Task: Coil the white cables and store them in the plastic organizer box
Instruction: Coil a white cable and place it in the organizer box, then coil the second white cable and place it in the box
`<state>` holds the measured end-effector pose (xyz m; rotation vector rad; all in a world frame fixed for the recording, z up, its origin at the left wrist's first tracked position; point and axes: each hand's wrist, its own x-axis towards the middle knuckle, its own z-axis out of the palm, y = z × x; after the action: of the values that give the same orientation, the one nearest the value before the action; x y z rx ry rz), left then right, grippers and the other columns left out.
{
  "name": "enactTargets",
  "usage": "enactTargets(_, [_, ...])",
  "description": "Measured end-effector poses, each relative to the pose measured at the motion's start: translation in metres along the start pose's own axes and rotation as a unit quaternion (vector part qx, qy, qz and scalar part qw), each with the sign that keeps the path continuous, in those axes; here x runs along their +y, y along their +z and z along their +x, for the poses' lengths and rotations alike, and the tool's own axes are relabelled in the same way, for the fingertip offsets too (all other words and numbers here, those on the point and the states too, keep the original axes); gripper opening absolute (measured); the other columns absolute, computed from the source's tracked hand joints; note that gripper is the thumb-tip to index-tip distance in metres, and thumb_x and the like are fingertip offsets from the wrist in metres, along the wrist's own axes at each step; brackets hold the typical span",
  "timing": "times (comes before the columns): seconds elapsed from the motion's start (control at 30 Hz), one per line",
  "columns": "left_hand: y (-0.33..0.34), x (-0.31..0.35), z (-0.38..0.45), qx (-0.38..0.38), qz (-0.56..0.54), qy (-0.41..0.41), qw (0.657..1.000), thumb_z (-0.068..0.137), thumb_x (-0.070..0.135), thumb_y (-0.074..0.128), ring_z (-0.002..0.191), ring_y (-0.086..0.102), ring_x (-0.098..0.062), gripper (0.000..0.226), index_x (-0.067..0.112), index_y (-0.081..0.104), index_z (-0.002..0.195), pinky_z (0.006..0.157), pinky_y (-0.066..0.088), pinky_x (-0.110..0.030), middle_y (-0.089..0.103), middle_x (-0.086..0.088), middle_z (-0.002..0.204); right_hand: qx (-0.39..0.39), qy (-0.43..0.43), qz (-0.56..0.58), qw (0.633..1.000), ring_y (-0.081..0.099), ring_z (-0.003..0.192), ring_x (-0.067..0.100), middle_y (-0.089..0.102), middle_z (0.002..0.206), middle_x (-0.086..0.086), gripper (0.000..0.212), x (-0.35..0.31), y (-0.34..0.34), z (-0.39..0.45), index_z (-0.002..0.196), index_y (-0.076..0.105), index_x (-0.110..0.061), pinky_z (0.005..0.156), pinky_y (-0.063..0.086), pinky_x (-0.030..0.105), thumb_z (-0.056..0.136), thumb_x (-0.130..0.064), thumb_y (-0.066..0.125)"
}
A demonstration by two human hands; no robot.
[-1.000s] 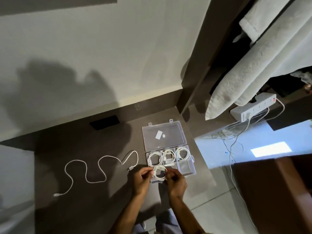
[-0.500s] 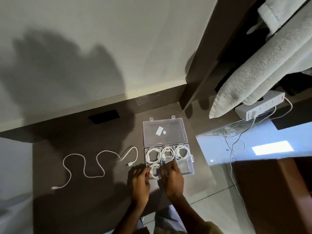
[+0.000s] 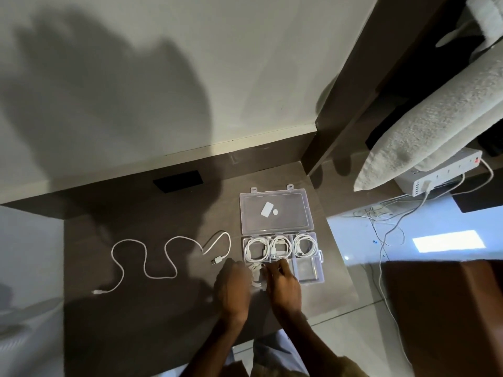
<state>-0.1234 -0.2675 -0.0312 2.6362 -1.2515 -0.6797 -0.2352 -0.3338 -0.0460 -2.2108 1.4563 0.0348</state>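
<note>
A white power strip [image 3: 435, 175] sits under a folded grey towel [image 3: 430, 115]; a dark rectangular plate [image 3: 178, 181] sits behind the tabletop [image 3: 136, 322].

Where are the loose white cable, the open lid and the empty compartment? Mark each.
loose white cable [image 3: 156, 276], head view, bottom of its middle loop.
open lid [image 3: 275, 210], head view, clear panel near the sticker.
empty compartment [image 3: 306, 269], head view, its clear floor.

I see bare desk [image 3: 152, 317] left of my hands, crossed by loose cable [image 3: 160, 257]; open lid [image 3: 275, 210] blocks behind box [image 3: 307, 270]; wall [image 3: 163, 104] beyond; desk edge right.
</note>
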Motion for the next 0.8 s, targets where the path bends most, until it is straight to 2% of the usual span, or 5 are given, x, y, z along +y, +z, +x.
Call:
enactTargets(0.1, [-0.006,0.007,-0.001,-0.013,0.004,-0.019,1.0,0.087,0.034,0.073,0.077,0.074,-0.02,0.01,0.033,0.072,0.097,0.064,0.058,-0.032,0.071,0.003,0.109,0.021,-0.023,0.019,0.999,0.077,0.08,0.022,0.074,0.114,0.005,0.019,-0.002,-0.006,-0.011,0.115,0.079,-0.021,0.058,0.054,0.024,0.096,-0.021,0.078])
enactTargets(0.27, [-0.017,-0.004,-0.006,0.058,-0.09,-0.004,0.994,0.095,0.035,0.061,0.093,0.071,-0.018,0.015,0.03,0.073,0.101,0.08,0.055,-0.031,0.07,0.002,0.112,0.056,-0.012,0.167,0.984,0.075,0.076,0.014,0.078,0.101,-0.002,0.01,-0.031,-0.019,-0.002,0.108,0.079,-0.019,0.062,0.06,0.025,0.101,-0.018,0.073])
enactTargets(0.47, [-0.059,-0.057,-0.026,0.087,-0.228,-0.058,0.968,0.093,0.019,0.063,0.091,0.072,-0.021,0.015,0.025,0.074,0.102,0.08,0.059,-0.038,0.069,0.001,0.112,-0.055,0.173,0.386,0.904,0.068,0.061,0.0,0.073,0.059,-0.013,0.037,-0.138,-0.016,0.047,0.065,0.076,-0.027,0.066,0.051,0.02,0.089,-0.055,0.079])
enactTargets(0.63, [-0.105,-0.103,-0.039,0.17,-0.285,-0.07,0.941,0.093,0.01,0.064,0.07,0.063,-0.003,0.025,0.035,0.068,0.096,0.068,0.054,-0.017,0.065,0.005,0.099,-0.164,0.172,0.407,0.882,0.072,0.1,0.034,0.076,0.103,0.021,0.013,-0.176,-0.002,0.055,0.088,0.069,-0.017,0.089,0.056,0.037,0.101,-0.017,0.071])
enactTargets(0.8, [-0.17,-0.132,-0.021,0.198,-0.344,-0.013,0.918,0.095,0.011,0.063,0.116,0.062,-0.003,0.04,0.035,0.061,0.126,0.099,0.054,-0.028,0.061,0.014,0.127,-0.115,-0.02,0.339,0.933,0.074,0.087,0.023,0.082,0.096,0.023,0.016,-0.192,-0.041,0.036,0.113,0.077,-0.003,0.07,0.05,0.017,0.107,-0.01,0.064])
